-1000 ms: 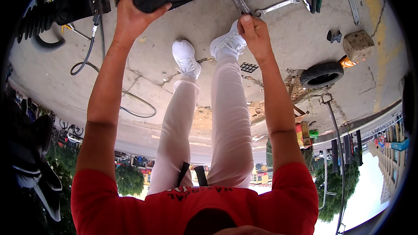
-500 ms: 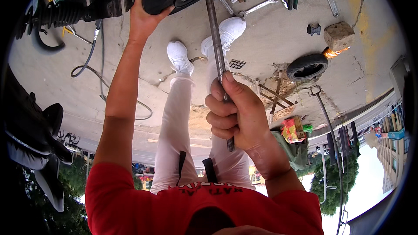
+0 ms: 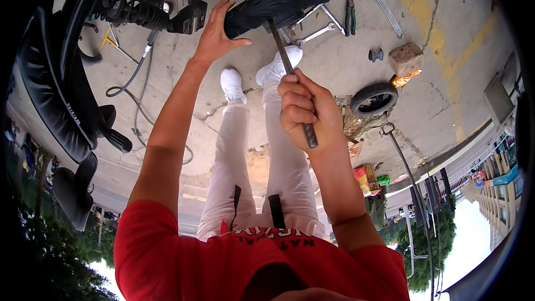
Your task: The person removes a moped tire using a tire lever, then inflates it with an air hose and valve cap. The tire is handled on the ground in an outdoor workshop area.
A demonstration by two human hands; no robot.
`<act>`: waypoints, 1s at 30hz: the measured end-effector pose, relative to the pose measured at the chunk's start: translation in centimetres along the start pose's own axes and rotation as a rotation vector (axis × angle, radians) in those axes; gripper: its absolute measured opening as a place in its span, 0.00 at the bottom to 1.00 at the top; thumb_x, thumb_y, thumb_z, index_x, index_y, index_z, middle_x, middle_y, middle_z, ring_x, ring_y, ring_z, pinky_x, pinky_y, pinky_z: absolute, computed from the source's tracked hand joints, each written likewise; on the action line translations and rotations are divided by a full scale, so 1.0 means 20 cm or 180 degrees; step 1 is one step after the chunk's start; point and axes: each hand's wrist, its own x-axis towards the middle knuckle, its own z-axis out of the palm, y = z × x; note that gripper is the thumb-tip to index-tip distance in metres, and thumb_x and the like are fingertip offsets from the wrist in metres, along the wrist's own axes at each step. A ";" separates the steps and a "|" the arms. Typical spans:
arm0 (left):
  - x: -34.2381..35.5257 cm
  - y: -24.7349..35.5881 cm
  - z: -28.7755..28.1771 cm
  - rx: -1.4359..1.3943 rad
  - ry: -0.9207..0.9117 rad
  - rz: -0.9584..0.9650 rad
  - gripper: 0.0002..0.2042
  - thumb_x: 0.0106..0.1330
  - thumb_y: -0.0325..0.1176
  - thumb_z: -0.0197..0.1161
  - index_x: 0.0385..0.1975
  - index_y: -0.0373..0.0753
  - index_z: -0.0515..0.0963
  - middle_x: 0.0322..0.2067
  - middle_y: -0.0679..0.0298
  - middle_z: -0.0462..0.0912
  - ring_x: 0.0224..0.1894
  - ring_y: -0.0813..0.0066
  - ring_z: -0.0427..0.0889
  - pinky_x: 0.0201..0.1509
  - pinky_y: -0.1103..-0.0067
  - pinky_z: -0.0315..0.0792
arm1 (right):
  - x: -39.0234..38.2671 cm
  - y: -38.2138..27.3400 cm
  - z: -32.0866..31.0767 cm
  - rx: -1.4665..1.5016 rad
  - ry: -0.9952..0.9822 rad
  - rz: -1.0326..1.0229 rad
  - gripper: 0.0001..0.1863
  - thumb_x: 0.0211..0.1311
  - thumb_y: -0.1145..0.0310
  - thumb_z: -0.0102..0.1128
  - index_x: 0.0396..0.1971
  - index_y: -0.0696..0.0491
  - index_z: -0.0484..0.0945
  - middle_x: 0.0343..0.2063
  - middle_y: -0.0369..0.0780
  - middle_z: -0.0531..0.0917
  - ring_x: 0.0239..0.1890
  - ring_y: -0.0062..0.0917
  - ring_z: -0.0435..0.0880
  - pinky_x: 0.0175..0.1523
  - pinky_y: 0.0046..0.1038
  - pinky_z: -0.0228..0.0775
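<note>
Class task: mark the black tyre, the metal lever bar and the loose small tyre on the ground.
black tyre (image 3: 278, 4), head view, tread middle.
metal lever bar (image 3: 280, 45), head view, shaft above the fist.
loose small tyre (image 3: 372, 92), head view, upper rubber ring.

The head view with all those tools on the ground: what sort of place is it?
Likely an outdoor roadside repair spot for scooters or bikes: wrenches lie on cracked concrete, a small loose tyre sits nearby, and a black tyre is being levered.

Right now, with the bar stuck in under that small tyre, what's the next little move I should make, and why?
Probably lever the metal bar a little further while bracing the tyre. Its far tip sits under the edge of the small black tyre, your right hand grips the near end in a fist, and your left hand lies flat against the tyre's side, steadying it.
</note>
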 end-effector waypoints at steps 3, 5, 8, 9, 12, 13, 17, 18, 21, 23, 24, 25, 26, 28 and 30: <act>0.19 0.23 0.00 0.0176 -0.0450 0.0099 0.42 0.38 0.36 0.78 0.58 0.37 0.66 0.50 0.49 0.76 0.55 0.52 0.73 0.59 0.68 0.67 | -0.03 0.00 -0.03 0.0090 0.0009 0.0010 0.10 0.73 0.65 0.44 0.31 0.55 0.66 0.18 0.27 0.59 0.11 0.08 0.51 0.11 0.13 0.44; 0.20 0.30 0.06 0.0687 -0.0771 -0.0495 0.38 0.38 0.32 0.76 0.55 0.36 0.67 0.43 0.53 0.78 0.47 0.50 0.76 0.52 0.67 0.70 | -0.05 -0.01 -0.07 0.0031 0.0043 -0.0060 0.11 0.73 0.65 0.44 0.32 0.55 0.66 0.17 0.27 0.58 0.10 0.08 0.50 0.10 0.13 0.43; 0.10 0.40 0.15 0.0955 -0.0314 -0.0139 0.27 0.41 0.26 0.68 0.47 0.37 0.73 0.33 0.58 0.77 0.40 0.60 0.78 0.45 0.70 0.70 | -0.15 -0.04 -0.15 -0.0143 0.0164 -0.0167 0.12 0.74 0.64 0.43 0.33 0.56 0.66 0.17 0.27 0.57 0.10 0.07 0.49 0.10 0.12 0.43; 0.06 0.42 0.18 0.1045 -0.0287 -0.0074 0.25 0.41 0.24 0.66 0.46 0.38 0.74 0.33 0.59 0.77 0.39 0.62 0.78 0.44 0.71 0.70 | -0.19 -0.04 -0.18 -0.0184 0.0241 -0.0215 0.12 0.74 0.64 0.42 0.33 0.56 0.66 0.16 0.27 0.57 0.10 0.07 0.49 0.10 0.12 0.43; -0.02 0.44 0.25 0.0906 -0.0065 0.0213 0.22 0.43 0.23 0.62 0.43 0.37 0.75 0.30 0.61 0.75 0.36 0.63 0.76 0.42 0.72 0.68 | -0.27 -0.05 -0.16 -0.0288 0.0511 -0.0287 0.12 0.74 0.64 0.41 0.34 0.56 0.66 0.16 0.27 0.56 0.10 0.07 0.49 0.10 0.12 0.44; -0.03 0.44 0.26 0.0855 -0.0015 0.0199 0.21 0.43 0.23 0.61 0.42 0.37 0.75 0.30 0.61 0.75 0.35 0.64 0.76 0.42 0.72 0.68 | -0.28 -0.05 -0.15 -0.0318 0.0606 -0.0298 0.12 0.74 0.64 0.41 0.34 0.56 0.66 0.16 0.27 0.56 0.10 0.07 0.50 0.10 0.12 0.45; -0.02 0.42 0.27 0.0765 0.0110 0.0118 0.17 0.43 0.24 0.61 0.37 0.39 0.75 0.28 0.62 0.73 0.34 0.64 0.76 0.39 0.72 0.67 | -0.22 -0.01 0.06 -0.0202 0.0871 -0.0413 0.11 0.74 0.66 0.41 0.34 0.58 0.65 0.18 0.28 0.58 0.12 0.08 0.52 0.10 0.12 0.45; 0.00 0.41 0.25 0.0754 0.0108 0.0091 0.17 0.43 0.24 0.61 0.37 0.39 0.75 0.28 0.62 0.73 0.33 0.64 0.76 0.38 0.72 0.67 | -0.20 0.01 0.10 -0.0119 0.0865 -0.0417 0.11 0.74 0.66 0.42 0.36 0.59 0.66 0.18 0.29 0.58 0.12 0.08 0.52 0.10 0.12 0.45; 0.02 0.38 0.22 0.0794 0.0119 0.0099 0.18 0.41 0.23 0.61 0.37 0.40 0.75 0.28 0.62 0.73 0.33 0.64 0.76 0.37 0.72 0.68 | -0.21 -0.04 0.07 -0.1028 0.1125 -0.0322 0.12 0.74 0.66 0.41 0.40 0.60 0.66 0.18 0.29 0.59 0.11 0.08 0.52 0.11 0.13 0.46; 0.00 0.36 0.20 0.0810 0.0104 0.0110 0.20 0.40 0.23 0.62 0.38 0.40 0.75 0.28 0.63 0.74 0.34 0.64 0.77 0.37 0.72 0.69 | -0.21 -0.09 0.03 -0.2093 0.1489 -0.0182 0.14 0.73 0.64 0.43 0.46 0.59 0.68 0.18 0.29 0.60 0.13 0.09 0.54 0.12 0.12 0.47; -0.01 0.35 0.20 0.0803 0.0084 0.0104 0.20 0.39 0.23 0.63 0.39 0.40 0.76 0.29 0.63 0.74 0.34 0.64 0.77 0.37 0.72 0.69 | -0.23 -0.09 0.01 -0.2897 0.1748 -0.0233 0.14 0.73 0.63 0.44 0.45 0.59 0.69 0.19 0.28 0.60 0.14 0.09 0.55 0.13 0.14 0.48; -0.01 0.34 0.20 0.0796 0.0059 0.0103 0.21 0.39 0.23 0.63 0.39 0.40 0.76 0.29 0.63 0.74 0.34 0.64 0.77 0.37 0.72 0.69 | -0.25 -0.10 -0.02 -0.3696 0.2007 -0.0291 0.14 0.73 0.62 0.45 0.45 0.58 0.70 0.19 0.28 0.61 0.14 0.09 0.55 0.13 0.15 0.49; 0.00 0.35 0.20 0.0843 0.0033 0.0057 0.23 0.37 0.24 0.64 0.40 0.41 0.76 0.30 0.63 0.75 0.35 0.63 0.77 0.38 0.72 0.70 | -0.25 -0.17 -0.08 -0.4728 0.2204 -0.0489 0.14 0.73 0.61 0.45 0.44 0.58 0.70 0.19 0.30 0.64 0.14 0.13 0.59 0.14 0.19 0.52; 0.03 0.36 0.20 0.0828 0.0020 0.0107 0.23 0.38 0.24 0.65 0.40 0.41 0.76 0.29 0.63 0.75 0.35 0.63 0.77 0.38 0.71 0.70 | -0.28 -0.35 -0.27 -0.6727 0.2611 -0.0935 0.15 0.73 0.61 0.44 0.43 0.57 0.71 0.18 0.35 0.71 0.13 0.20 0.67 0.16 0.25 0.58; 0.04 0.35 0.21 0.0825 0.0002 0.0126 0.23 0.37 0.25 0.66 0.40 0.40 0.76 0.30 0.62 0.75 0.35 0.62 0.78 0.38 0.71 0.71 | -0.29 -0.45 -0.26 -0.9546 0.2501 -0.2286 0.13 0.71 0.62 0.45 0.38 0.57 0.71 0.23 0.52 0.78 0.23 0.45 0.78 0.24 0.41 0.66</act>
